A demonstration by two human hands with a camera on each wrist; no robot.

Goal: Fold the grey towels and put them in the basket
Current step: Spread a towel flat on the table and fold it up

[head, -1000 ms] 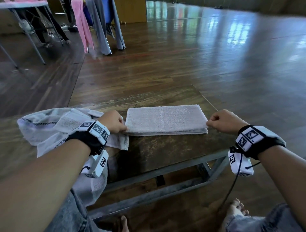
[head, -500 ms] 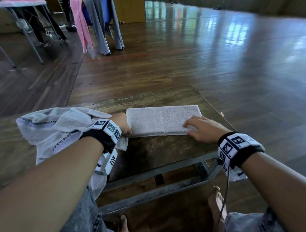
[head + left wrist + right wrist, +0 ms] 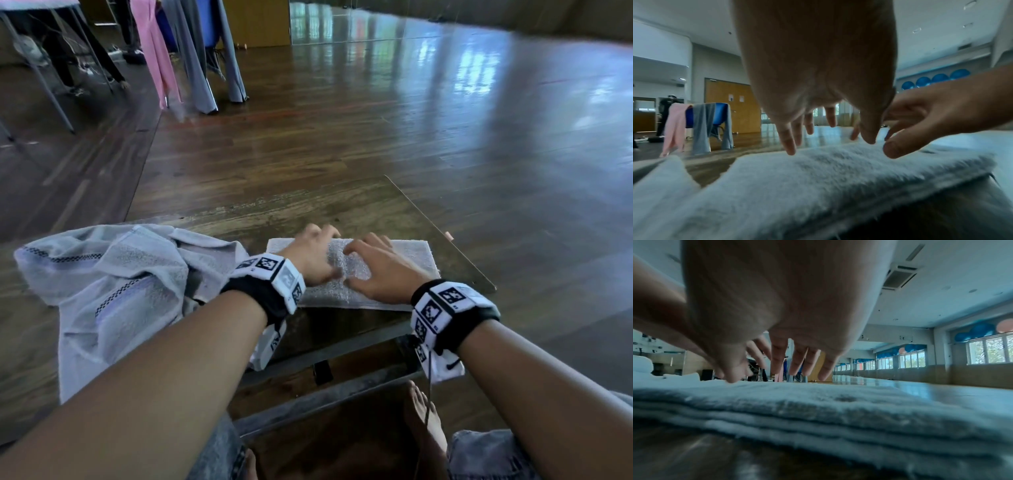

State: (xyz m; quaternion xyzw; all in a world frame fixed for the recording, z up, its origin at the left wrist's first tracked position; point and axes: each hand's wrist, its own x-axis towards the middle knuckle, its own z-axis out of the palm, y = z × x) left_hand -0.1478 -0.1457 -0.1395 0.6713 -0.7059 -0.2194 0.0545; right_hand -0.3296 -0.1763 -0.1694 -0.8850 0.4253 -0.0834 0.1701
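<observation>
The left hand (image 3: pixel 313 255) and right hand (image 3: pixel 383 270) lie side by side with fingers spread, flat on the folded grey towel (image 3: pixel 404 253) on the low wooden table (image 3: pixel 342 202). An unfolded grey towel (image 3: pixel 113 277) lies crumpled just to its left.

Head view: from above and behind both hands, angled forward and down over the surface (image 3: pixel 346 202) toward the far floor.
Left wrist view: very low, under the left hand (image 3: pixel 818 68), facing forward.
Right wrist view: equally low, under the right hand (image 3: pixel 777 301).
Shared: all three see the folded towel (image 3: pixel 404 253).
</observation>
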